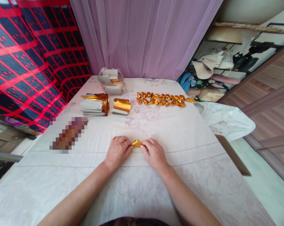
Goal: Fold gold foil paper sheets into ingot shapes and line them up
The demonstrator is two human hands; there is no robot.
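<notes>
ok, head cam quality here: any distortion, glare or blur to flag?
Head view: wide-angle bending curves the table edges and the room at the sides; soft even daylight, no hard shadows; bright sheen on the finished gold pieces; a pixelated block left of the left hand; the folded gold paper and right hand look sharp.

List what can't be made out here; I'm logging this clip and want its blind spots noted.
Head view:
- Small folded gold foil paper piece: its ends are hidden under the left hand and right hand.
- Pixelated brownish patch: blurred, object unidentifiable.
- Clear plastic container: contents too small to tell.
- Row of folded gold foil shapes: too small to count.
</notes>
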